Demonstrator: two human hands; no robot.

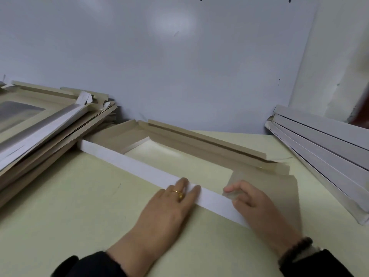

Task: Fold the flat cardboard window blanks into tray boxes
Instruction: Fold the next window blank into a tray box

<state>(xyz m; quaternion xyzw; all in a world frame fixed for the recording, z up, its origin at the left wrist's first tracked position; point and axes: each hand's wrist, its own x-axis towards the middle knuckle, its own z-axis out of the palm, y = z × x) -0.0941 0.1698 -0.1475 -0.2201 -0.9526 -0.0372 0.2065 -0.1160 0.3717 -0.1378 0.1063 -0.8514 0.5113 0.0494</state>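
Two hands at work over a pale green table, and behind it a grey-blue wall fills the upper half of the view. On the left sits a slanted stack of flat window blanks, brown board with white edges, the top one showing its clear window. On the right, leaning along the table's far edge, a stack of white folded trays. Centre stage, the window blank being worked lies flat on the table between the two stacks, brown side up, its cut-out window showing the green table through it; its far side flap stands folded up along the wall side. Its near side flap, a long white strip, is turned over toward the person and runs diagonally from the left stack down to the hands. Left hand lies flat, fingers straight and spread, pressing down on that white strip; a gold ring on one finger. Right hand sits at the strip's right end, fingers bent, fingertips on the brown corner panel, touching rather than clearly gripping. Dark bead bracelet on the right wrist, black sleeves on both
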